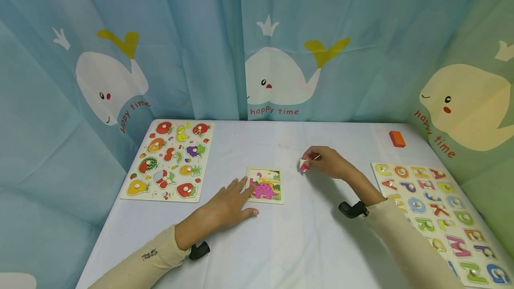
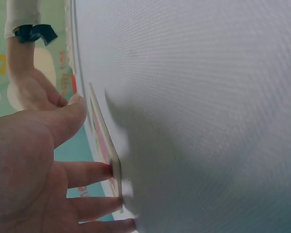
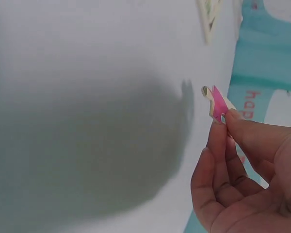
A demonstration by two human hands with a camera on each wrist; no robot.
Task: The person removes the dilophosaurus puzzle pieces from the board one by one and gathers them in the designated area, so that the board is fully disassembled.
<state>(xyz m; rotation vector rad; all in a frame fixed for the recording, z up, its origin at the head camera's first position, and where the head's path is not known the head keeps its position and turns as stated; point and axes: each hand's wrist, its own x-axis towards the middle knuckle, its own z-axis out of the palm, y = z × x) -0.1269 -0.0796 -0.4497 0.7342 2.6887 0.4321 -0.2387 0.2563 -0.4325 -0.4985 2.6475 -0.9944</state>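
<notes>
Two cream sleeves (image 1: 140, 255) reach in from the bottom, each with a black band (image 1: 199, 250) near the wrist. Past the left sleeve, the left hand (image 1: 225, 208) is flat and loose, with its fingers spread out. It grips nothing, but its fingers touch the left side of a small square dinosaur puzzle (image 1: 266, 191). This puzzle lies flat on the white table (image 1: 305, 244), between the two hands, and shows a pink dinosaur.

To the right of the puzzle, the right hand (image 1: 327, 163) pinches a little pink and white puzzle piece (image 3: 219, 103) with its thumb and fingers. The piece is up off the table, apart from the puzzle, and a big shadow falls on the table below the hand.

Over on the left lies a fruit board (image 1: 152, 196) with a pear, a pineapple, a strawberry and more. On the right is a board of bright letters (image 1: 473, 258), partly behind the right sleeve. An orange block (image 1: 397, 138) sits near the far right corner. Behind it all hangs a blue curtain (image 1: 192, 35) with white whales (image 1: 281, 77) and red words, "happy time".
</notes>
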